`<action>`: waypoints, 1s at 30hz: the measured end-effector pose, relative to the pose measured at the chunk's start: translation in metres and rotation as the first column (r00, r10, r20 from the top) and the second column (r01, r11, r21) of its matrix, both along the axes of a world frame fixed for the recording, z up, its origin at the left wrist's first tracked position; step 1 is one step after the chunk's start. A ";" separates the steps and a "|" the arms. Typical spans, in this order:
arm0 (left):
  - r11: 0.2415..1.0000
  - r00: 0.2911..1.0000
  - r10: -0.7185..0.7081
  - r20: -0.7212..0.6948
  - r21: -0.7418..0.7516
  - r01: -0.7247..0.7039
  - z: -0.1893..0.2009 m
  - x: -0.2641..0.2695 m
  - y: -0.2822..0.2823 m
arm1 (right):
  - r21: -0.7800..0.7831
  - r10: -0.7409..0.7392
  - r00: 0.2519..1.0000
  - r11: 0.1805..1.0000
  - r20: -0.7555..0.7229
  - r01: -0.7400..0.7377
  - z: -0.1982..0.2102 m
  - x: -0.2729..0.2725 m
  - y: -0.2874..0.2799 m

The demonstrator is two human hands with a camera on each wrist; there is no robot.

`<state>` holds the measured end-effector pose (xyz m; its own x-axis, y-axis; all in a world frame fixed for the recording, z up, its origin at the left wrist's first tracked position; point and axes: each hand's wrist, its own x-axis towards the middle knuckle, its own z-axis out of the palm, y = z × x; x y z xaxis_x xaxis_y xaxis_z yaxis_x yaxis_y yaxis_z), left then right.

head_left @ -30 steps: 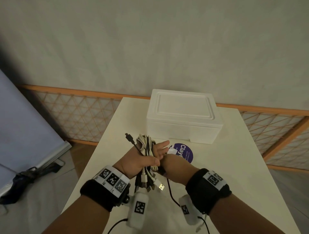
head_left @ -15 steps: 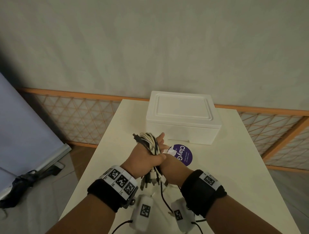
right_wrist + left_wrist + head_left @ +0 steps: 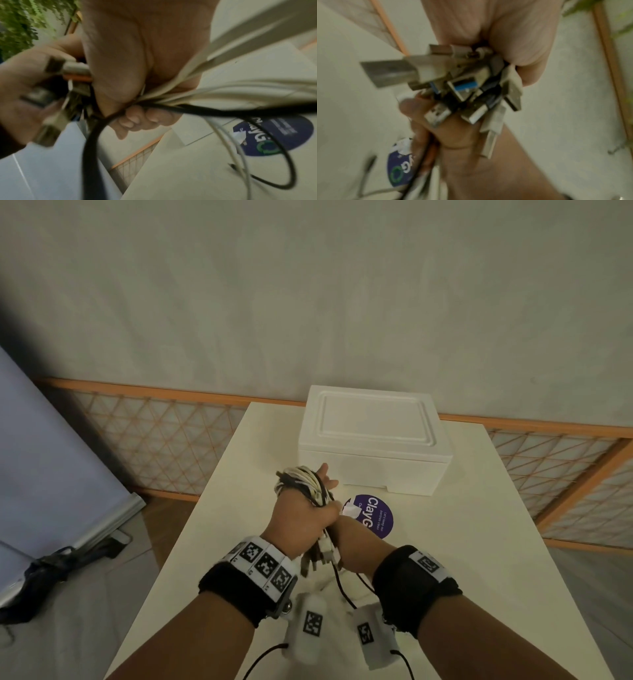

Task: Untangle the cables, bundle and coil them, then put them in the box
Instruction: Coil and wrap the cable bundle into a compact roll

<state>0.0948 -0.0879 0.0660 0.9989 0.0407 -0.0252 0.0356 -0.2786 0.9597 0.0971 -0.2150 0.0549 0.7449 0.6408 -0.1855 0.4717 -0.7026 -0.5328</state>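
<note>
A bundle of white and black cables [image 3: 303, 482] is looped round my left hand [image 3: 294, 525], held over the table in front of the box. The left hand grips a bunch of USB plugs [image 3: 462, 88] that stick out below its palm. My right hand [image 3: 346, 537] sits just under and behind the left one, its fingers [image 3: 142, 121] curled round the white and black strands [image 3: 223, 94]. A black cable tail [image 3: 283, 175] and a thin white one trail onto the table. The white foam box [image 3: 373, 436] stands beyond my hands with its lid on.
A round purple sticker [image 3: 373, 515] lies on the cream table [image 3: 462, 559] between my hands and the box. An orange lattice fence [image 3: 164, 440] runs behind the table. A blue-grey board [image 3: 51, 457] and a dark object [image 3: 44, 573] are on the floor at the left.
Both hands have moved a little forward toward the box. The black plug end that stuck out at the left is now wound into the coil, and the hanging plugs are gathered tighter.
</note>
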 end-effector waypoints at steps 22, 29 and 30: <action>0.901 0.988 0.145 -0.056 0.420 -0.108 -0.021 0.008 0.027 | -0.360 0.020 0.982 0.931 0.190 0.051 -0.001 -0.011 0.009; 0.697 0.974 0.153 -0.167 0.717 0.013 -0.031 0.005 0.058 | -0.313 0.022 0.972 0.948 0.232 0.053 0.006 -0.020 -0.004; 0.716 0.970 0.145 -0.193 0.698 0.032 -0.036 0.003 0.063 | -0.271 0.021 0.973 0.962 0.231 0.044 0.012 -0.019 -0.007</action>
